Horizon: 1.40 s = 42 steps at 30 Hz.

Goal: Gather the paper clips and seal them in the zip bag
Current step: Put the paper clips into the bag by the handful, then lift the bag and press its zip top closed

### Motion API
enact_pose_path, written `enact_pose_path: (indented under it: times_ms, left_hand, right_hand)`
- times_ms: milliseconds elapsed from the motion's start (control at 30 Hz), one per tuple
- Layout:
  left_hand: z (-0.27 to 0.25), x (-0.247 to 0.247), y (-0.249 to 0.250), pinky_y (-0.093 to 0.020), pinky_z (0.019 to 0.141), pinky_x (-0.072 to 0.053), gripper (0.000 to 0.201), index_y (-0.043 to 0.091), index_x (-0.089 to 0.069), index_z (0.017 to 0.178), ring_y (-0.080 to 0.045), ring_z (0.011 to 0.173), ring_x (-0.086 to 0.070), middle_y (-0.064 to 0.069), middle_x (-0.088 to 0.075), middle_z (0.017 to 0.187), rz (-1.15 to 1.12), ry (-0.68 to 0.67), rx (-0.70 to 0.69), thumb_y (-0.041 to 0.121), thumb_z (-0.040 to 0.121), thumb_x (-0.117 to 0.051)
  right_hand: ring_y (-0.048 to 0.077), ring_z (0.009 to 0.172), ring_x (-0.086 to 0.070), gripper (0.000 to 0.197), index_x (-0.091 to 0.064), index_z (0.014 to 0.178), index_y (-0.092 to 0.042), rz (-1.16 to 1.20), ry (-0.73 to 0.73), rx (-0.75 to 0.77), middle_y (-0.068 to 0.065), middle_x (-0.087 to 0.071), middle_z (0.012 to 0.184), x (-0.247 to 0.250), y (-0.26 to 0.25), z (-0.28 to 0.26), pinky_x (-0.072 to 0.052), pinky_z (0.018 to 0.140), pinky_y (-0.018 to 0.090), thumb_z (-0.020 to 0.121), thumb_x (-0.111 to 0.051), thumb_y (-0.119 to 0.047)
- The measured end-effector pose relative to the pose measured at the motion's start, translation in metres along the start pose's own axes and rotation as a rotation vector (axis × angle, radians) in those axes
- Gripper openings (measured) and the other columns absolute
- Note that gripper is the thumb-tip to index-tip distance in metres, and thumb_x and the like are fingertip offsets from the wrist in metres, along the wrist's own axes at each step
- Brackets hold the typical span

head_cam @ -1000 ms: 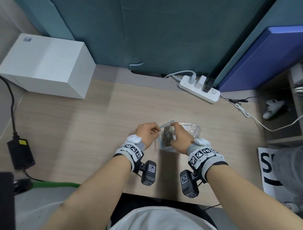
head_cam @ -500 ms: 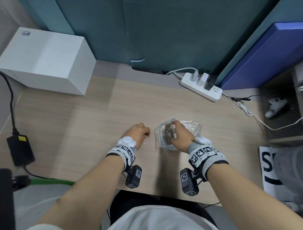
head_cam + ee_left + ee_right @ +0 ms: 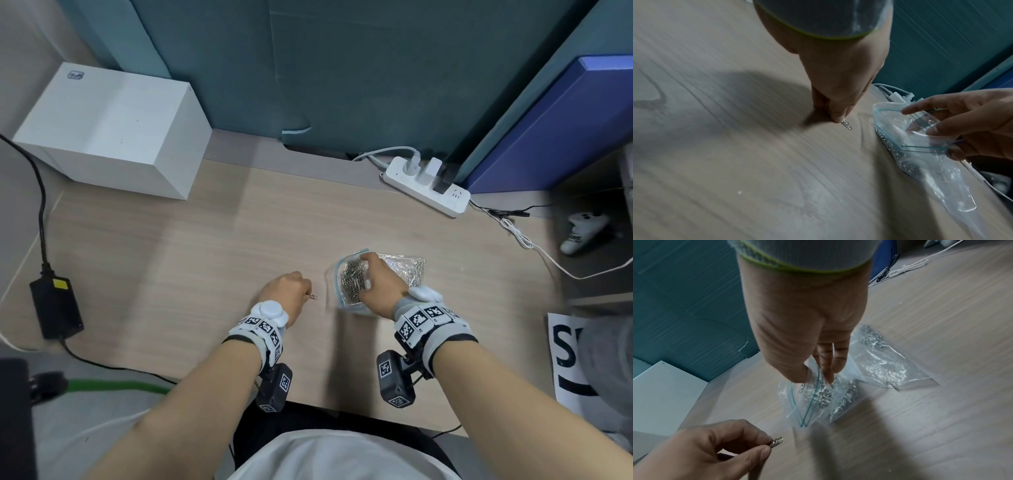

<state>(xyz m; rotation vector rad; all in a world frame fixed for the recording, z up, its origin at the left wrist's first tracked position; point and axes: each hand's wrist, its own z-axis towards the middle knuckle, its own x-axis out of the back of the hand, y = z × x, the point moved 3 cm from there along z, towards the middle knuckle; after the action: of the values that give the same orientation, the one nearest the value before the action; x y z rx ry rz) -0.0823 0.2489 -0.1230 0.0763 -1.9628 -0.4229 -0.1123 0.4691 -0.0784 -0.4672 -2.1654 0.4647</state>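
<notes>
matt wood-grain desk [image 3: 212,260], glossy clear plastic zip bag [image 3: 838,402] (crinkled), shiny metal paper clips [image 3: 351,279]

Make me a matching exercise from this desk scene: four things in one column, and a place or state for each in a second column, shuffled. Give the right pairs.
Things:
1. loose paper clip
2. zip bag
3. power strip
4. white box

Places or states:
A. far left corner of the desk
B. mouth held open by the right hand
C. pinched in the left hand
D. far edge of the desk, plugs in it

Pairs: 1-C, 2-B, 3-D, 4-A
</notes>
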Motion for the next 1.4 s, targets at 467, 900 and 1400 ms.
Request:
enact_pose_path:
  times_ms: [467, 900, 1400]
  left_hand:
    - [-0.002, 0.004, 0.023, -0.031, 0.077, -0.036, 0.052, 0.004, -0.044, 0.128, -0.03, 0.12, -0.05, -0.014, -0.046, 0.132, 0.182, -0.184, 0.153, -0.003, 0.081, -0.064]
    - [0.002, 0.008, 0.013, -0.039, 0.062, -0.045, 0.016, 0.015, -0.047, 0.108, -0.03, 0.074, -0.052, -0.01, -0.059, 0.107, -0.014, -0.01, 0.091, 0.009, 0.095, -0.055]
    - [-0.016, -0.004, -0.055, -0.038, 0.073, -0.061, 0.022, 0.044, -0.063, 0.095, -0.013, 0.076, -0.068, 0.015, -0.07, 0.087, -0.553, 0.242, 0.501, 0.025, 0.091, -0.051]
  right_hand:
    - [0.026, 0.101, -0.062, 0.076, -0.03, 0.148, -0.028, 0.01, -0.009, 0.025, 0.006, -0.053, 0.136, -0.001, 0.0, 0.005, -0.049, 0.083, 0.034, 0.081, -0.06, -0.009]
    - [0.027, 0.103, -0.062, 0.076, -0.03, 0.147, -0.027, 0.017, -0.014, 0.034, 0.006, -0.053, 0.135, -0.001, 0.001, 0.008, -0.047, 0.082, 0.033, 0.081, -0.062, -0.011]
    - [0.029, 0.115, -0.06, 0.076, -0.031, 0.15, -0.024, 0.018, -0.013, 0.042, 0.009, -0.05, 0.143, 0.004, 0.003, 0.002, -0.046, 0.088, 0.033, 0.082, -0.059, -0.003]
